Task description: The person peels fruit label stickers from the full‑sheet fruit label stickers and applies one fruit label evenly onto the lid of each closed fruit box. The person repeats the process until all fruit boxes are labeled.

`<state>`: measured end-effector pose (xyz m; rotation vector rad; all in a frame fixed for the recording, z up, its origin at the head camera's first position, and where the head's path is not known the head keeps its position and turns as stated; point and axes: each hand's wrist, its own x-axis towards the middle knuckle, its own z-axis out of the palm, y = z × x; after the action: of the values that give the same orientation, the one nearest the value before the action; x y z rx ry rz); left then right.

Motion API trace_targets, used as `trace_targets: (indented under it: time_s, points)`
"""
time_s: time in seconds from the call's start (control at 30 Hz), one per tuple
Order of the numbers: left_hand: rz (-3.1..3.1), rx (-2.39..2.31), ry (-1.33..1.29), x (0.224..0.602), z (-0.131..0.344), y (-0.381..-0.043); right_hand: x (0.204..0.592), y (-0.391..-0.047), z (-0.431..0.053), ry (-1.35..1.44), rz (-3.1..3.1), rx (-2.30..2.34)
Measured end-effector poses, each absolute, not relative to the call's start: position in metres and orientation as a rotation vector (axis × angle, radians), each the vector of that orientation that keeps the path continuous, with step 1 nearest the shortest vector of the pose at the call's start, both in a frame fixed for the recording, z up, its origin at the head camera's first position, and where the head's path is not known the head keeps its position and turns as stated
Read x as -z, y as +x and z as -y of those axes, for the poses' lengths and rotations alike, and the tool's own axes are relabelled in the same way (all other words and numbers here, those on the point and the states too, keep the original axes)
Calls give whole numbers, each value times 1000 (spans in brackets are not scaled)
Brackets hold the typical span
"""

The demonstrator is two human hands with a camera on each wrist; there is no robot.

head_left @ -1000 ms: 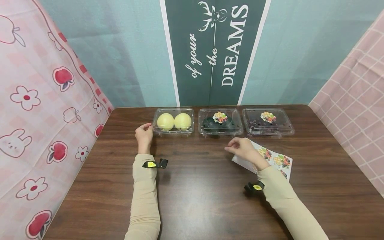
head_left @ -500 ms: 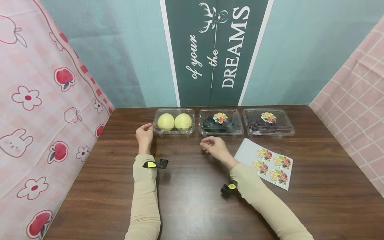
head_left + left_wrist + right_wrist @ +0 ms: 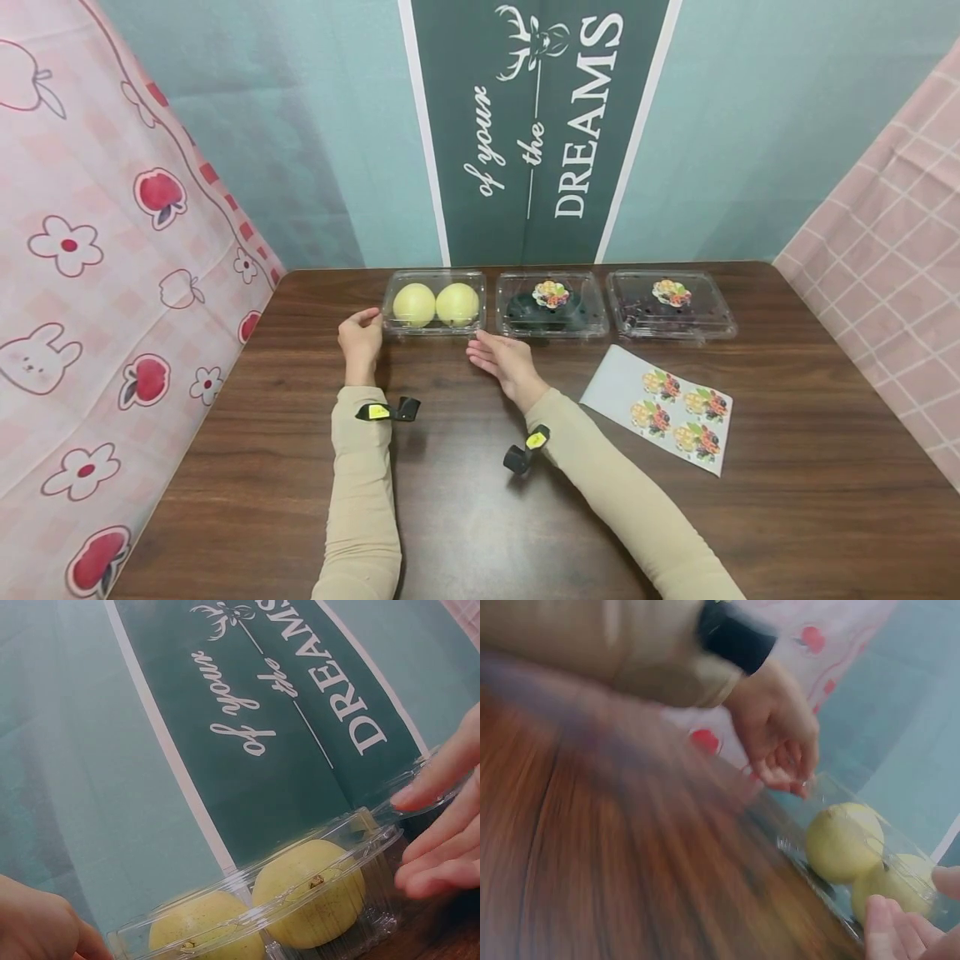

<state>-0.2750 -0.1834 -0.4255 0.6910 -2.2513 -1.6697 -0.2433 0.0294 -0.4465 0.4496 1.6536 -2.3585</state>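
Note:
A clear plastic clamshell box [image 3: 435, 332] with two round, pale yellow fruits [image 3: 414, 305] inside stands at the back left of the table. My left hand [image 3: 361, 340] holds its left end at the corner, fingers curled. At the front right corner is my right hand [image 3: 504, 363], fingers extended and fingertips close to the rim. In the left wrist view the right hand's fingers [image 3: 442, 832] are spread, with nothing between them. From the right wrist view, the left fingertips [image 3: 801, 786] meet the lid's edge.
Two more clear boxes stand to the right, one with dark contents [image 3: 525, 312] and one with dark purple contents [image 3: 637, 312]; each lid bears a fruit sticker. A white sheet [image 3: 611, 383] with several fruit stickers [image 3: 697, 440] lies at the right.
My right hand has moved left from over the sticker sheet to the right end of the box of yellow fruits, its fingers opening out. The left hand stays put.

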Motion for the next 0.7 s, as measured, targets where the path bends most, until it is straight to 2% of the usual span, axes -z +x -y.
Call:
trace_targets:
  time_s: [0.3,0.7]
  points:
    - [2245,1680,689,424,183,-274,445,-250,-17,605,-1390,2512]
    - [2299,1700,666,423,189,-271,445,-252,-19,597,-1398,2459]
